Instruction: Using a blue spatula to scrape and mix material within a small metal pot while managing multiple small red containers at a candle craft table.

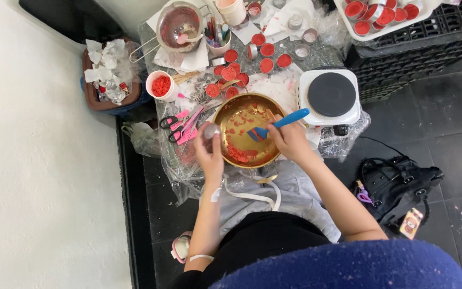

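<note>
Gripping spatula [276,125] (blade in bowl [225,113]).

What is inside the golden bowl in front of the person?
The golden bowl holds scattered red wax pieces and the head of a blue spatula, held by the right hand. The spatula head covers part of the bowl's bottom.

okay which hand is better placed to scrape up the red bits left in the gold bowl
Probably the right hand: it already holds the blue spatula, whose blade sits inside the gold bowl among the red bits. The left hand is occupied pinching a small silver cup at the bowl's rim.
</note>
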